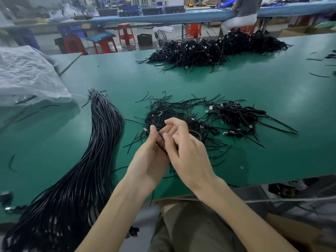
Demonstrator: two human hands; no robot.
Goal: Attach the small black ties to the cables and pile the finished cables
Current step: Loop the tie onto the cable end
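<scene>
Nearest, at frame centre, left hand point(151, 159) and right hand point(185, 150) both pinch one black tie point(160, 138); holding it taut, fingers close together, should ease fastening.

This is a factory assembly hall. A long green workbench point(254, 84) fills the middle of the frame, loaded with a heap of black cables point(218, 48) at upper right and a thick cable bundle point(81, 170) at lower left. Along the top runs a blue bench point(145, 18) with crates point(154, 10), red plastic stools point(125, 33) below it, and a seated worker point(243, 13) at upper right.
</scene>
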